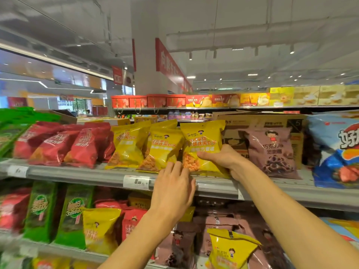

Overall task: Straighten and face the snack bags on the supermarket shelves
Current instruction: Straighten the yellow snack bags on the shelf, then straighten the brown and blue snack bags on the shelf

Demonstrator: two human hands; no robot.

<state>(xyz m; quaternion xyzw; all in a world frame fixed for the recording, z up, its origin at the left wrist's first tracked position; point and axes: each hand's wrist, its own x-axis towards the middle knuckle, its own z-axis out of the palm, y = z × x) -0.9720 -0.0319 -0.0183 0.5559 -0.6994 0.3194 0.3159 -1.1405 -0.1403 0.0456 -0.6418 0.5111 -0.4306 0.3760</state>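
Three yellow snack bags stand in a row on the upper shelf (81, 174). My right hand (223, 159) grips the rightmost yellow bag (204, 140) at its lower right, thumb across the front, holding it upright and facing me. My left hand (174, 188) reaches up with relaxed fingers touching that bag's lower left corner, next to the middle yellow bag (162, 150). The left yellow bag (128, 144) leans slightly. Red bags (81, 144) slump to the left. A mauve chocolate ring bag (274, 150) stands to the right.
A large blue bag (336, 148) fills the far right of the shelf, with cardboard boxes (272, 121) behind. A price tag (137, 182) sits on the shelf rail. The lower shelf holds green bags (74, 214), yellow bags, red bags and mauve bags. One tilted yellow bag (231, 249) lies low.
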